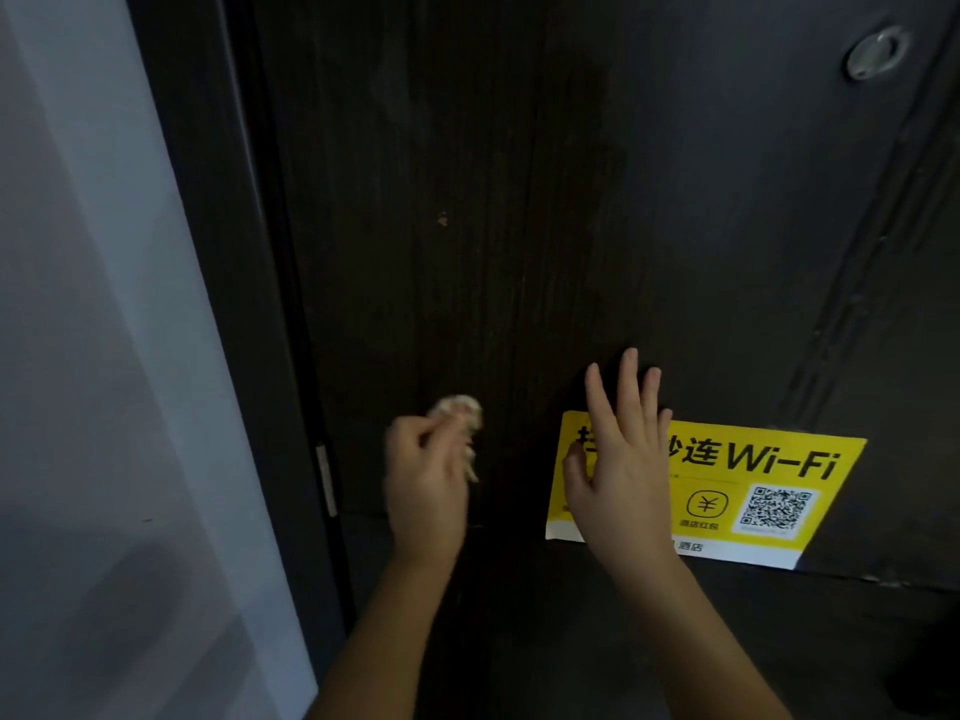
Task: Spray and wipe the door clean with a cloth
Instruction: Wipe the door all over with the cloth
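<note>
Dark wood-grain door [493, 200] | left hand [426, 475] grips crumpled cloth [460, 407]

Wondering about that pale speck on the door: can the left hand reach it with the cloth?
Probably yes: the speck sits on bare door above the left hand and cloth, nothing between; the right hand rests aside on the yellow sticker.

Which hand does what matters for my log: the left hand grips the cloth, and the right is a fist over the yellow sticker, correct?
Not a fist. In the head view the right hand is open, fingers spread, over the sticker; the left hand does grip the cloth.
</note>
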`<state>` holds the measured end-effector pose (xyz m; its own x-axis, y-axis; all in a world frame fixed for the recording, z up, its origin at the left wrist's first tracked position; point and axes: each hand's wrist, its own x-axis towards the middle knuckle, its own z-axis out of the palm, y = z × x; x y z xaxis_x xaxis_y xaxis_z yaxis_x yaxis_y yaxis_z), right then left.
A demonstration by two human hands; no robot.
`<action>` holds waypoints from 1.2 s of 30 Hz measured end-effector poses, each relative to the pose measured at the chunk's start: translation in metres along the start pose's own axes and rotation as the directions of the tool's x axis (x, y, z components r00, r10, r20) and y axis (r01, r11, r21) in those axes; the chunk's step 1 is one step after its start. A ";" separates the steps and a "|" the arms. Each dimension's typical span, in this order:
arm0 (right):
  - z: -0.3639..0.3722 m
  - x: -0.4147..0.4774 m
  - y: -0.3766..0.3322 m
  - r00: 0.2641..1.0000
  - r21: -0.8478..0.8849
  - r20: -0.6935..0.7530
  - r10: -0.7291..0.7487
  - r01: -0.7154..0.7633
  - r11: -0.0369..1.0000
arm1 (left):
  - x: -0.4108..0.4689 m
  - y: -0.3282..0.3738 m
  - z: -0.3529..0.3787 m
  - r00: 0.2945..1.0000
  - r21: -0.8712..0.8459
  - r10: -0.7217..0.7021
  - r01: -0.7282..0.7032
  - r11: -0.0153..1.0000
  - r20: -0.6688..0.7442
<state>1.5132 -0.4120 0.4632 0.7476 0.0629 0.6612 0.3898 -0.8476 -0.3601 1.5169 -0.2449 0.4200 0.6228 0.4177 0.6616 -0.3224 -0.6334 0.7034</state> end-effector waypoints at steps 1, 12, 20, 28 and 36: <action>0.000 -0.002 0.003 1.000 -0.007 0.009 -0.006 0.006 1.000 | 0.003 -0.004 -0.004 0.997 0.052 0.044 -0.041 0.998 -0.069; 0.000 -0.006 0.012 0.999 -0.008 0.039 -0.038 0.039 0.999 | -0.018 0.003 0.018 0.998 0.072 0.058 -0.056 0.996 -0.028; -0.002 -0.006 0.012 0.998 0.006 0.047 -0.052 0.052 0.999 | -0.052 0.017 0.043 0.978 -0.045 -0.074 0.085 0.995 0.196; 0.010 -0.011 0.006 0.998 -0.037 0.047 -0.035 0.036 0.999 | 0.013 -0.050 -0.033 0.942 0.163 -0.070 0.130 0.978 -0.328; 0.012 -0.011 0.012 0.997 -0.078 0.057 -0.046 0.051 0.996 | 0.027 -0.060 -0.048 0.932 0.211 -0.029 0.112 0.971 -0.362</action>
<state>1.5162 -0.4162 0.4435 0.7583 0.1320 0.6384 0.3839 -0.8819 -0.2736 1.5191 -0.1645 0.4080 0.3315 0.6432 0.6902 -0.0930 -0.7057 0.7023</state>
